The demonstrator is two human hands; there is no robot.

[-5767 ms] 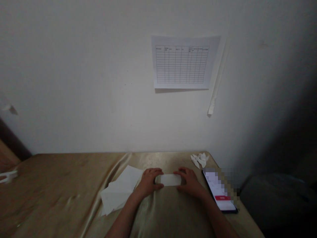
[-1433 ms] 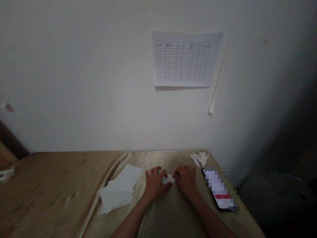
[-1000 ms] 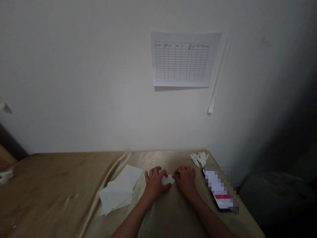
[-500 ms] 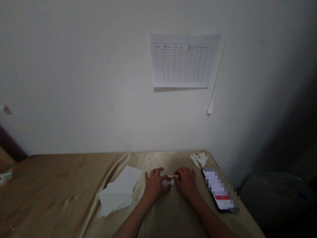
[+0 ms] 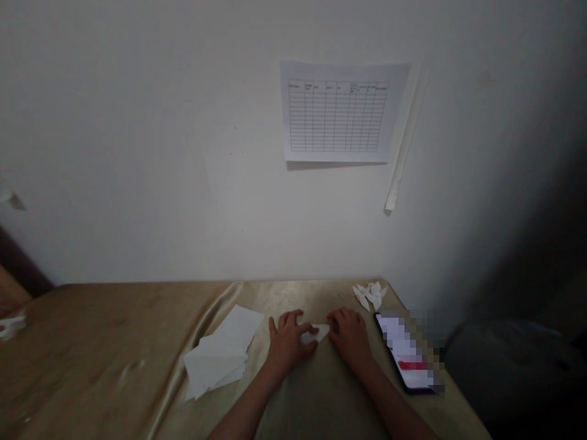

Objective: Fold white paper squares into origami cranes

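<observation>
A small folded piece of white paper [image 5: 323,332] lies on the brown tabletop cover, its pointed end toward the right. My left hand [image 5: 288,336] holds it down, thumb and index finger curved around its left part and covering some of it. My right hand [image 5: 349,333] rests at the paper's right tip, fingers bent downward with a gap between thumb and index finger. Whether it touches the tip is hard to see. Left of my hands lies a loose pile of white paper sheets [image 5: 220,354], overlapping at angles.
Several white paper scraps [image 5: 372,296] lie near the table's back right corner. A phone [image 5: 406,354] with its screen lit, partly blurred, sits along the right edge. A printed table sheet [image 5: 339,116] hangs on the wall. The brown cover [image 5: 114,342] has a raised wrinkle.
My right hand has shifted slightly right along the folded paper, leaving more of its pointed end showing. My left hand stays in place. The view has moved very slightly.
</observation>
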